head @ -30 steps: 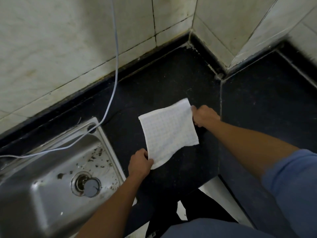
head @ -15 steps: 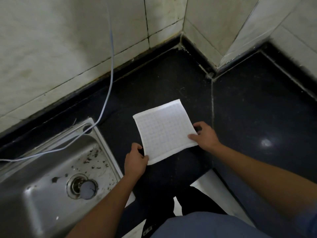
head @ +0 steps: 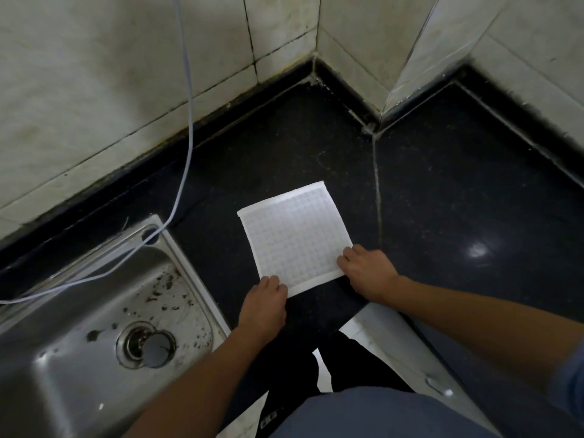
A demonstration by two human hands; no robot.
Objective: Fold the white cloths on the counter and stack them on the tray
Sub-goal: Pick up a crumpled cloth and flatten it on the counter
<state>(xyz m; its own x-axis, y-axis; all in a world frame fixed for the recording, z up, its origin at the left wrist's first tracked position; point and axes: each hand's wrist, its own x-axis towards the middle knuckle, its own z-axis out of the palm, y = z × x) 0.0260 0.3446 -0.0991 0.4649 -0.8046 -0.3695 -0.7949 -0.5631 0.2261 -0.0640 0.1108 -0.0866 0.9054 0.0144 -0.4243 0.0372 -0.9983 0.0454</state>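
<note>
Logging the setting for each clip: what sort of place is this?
Most likely a kitchen, perhaps a home one: a stainless steel sink is set into a dark stone counter, tiled walls meet in a corner behind it, and a white cloth lies on the counter.

Stained steel sink with drain plug, thin pale cable over its rim, grimy tiled wall behind.

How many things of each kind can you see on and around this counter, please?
White cloth: 1
Hands: 2 (left hand, right hand)
Steel sink: 1
Pale cable: 1
Total: 5
</note>
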